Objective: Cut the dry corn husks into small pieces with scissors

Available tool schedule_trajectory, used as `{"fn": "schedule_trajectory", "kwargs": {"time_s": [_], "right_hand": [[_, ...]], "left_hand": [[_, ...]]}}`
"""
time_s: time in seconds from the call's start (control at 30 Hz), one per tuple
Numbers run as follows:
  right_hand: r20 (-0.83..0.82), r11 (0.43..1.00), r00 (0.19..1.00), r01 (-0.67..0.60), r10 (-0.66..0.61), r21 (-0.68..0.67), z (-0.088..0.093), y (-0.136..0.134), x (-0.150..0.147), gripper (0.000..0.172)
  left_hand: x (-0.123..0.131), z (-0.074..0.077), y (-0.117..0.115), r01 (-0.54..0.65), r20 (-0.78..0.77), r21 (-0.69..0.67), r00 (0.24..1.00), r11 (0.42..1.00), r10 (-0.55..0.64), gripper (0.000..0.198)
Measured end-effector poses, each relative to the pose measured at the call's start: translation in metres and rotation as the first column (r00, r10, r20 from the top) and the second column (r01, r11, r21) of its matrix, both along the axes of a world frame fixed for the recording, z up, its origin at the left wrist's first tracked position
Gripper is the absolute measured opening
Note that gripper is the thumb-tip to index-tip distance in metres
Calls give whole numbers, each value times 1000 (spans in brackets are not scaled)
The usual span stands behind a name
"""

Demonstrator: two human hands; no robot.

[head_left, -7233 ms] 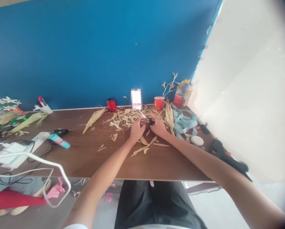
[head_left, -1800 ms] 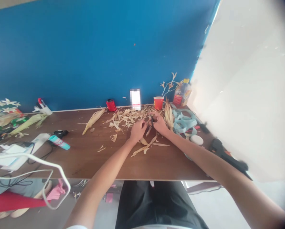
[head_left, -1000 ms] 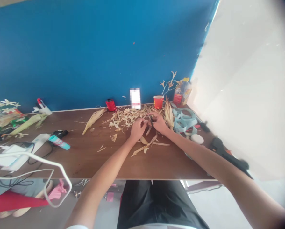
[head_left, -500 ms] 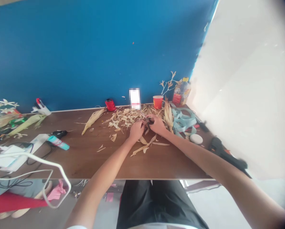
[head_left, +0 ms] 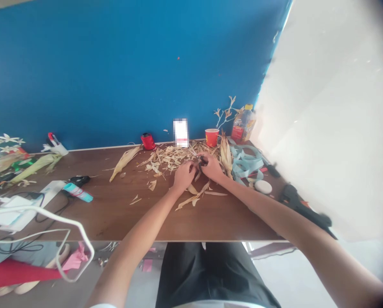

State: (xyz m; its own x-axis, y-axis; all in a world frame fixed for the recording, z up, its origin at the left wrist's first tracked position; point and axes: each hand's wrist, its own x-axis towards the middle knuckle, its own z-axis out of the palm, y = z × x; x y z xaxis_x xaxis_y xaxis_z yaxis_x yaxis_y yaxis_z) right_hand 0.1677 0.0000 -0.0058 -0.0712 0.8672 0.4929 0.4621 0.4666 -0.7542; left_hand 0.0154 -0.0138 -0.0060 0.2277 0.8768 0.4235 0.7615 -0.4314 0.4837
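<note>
My left hand [head_left: 183, 175] and my right hand [head_left: 211, 167] meet over a heap of dry corn husk scraps [head_left: 170, 157] on the brown table [head_left: 120, 214]. The right hand is closed round small dark-handled scissors [head_left: 203, 162]. The left hand's fingers are pinched on a pale husk piece [head_left: 194, 174] right beside the scissors. Longer husk strips [head_left: 194, 196] lie on the table just in front of both hands.
A red cup [head_left: 212, 137], a bottle [head_left: 243, 124], pale blue ribbon [head_left: 247, 164], a white disc [head_left: 263, 186] and a black glue gun [head_left: 302, 209] are to the right. A whole husk [head_left: 125, 159], a teal tube [head_left: 78, 192], white cables [head_left: 34, 214] and husk flowers [head_left: 5, 149] are to the left.
Both hands stay at the same spot by the husk heap. The scissors in the right hand have tilted from upright to lower, close against the left hand's fingers.
</note>
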Motion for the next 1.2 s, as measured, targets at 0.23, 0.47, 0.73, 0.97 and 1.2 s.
{"fn": "schedule_trajectory", "kwargs": {"time_s": [0.23,0.47,0.73,0.97,1.2], "right_hand": [[-21,996,997,-73,72,-45,4,-1,1,48],[56,1000,998,-13,15,-26,1,0,1,46],[139,999,989,49,-49,-1,1,-3,1,42],[269,991,955,111,-126,70,0,-5,-1,47],[316,985,933,159,-174,72,-1,-5,-2,53]], "left_hand": [[-1,3,-1,6,47,31,999,999,-7,18],[0,2,-2,19,9,3,1000,1000,-19,14],[0,1,-2,37,-78,7,996,999,-36,19],[-1,2,-2,24,-106,17,994,1000,-23,21],[-1,2,-1,32,-49,7,998,999,-31,24]]}}
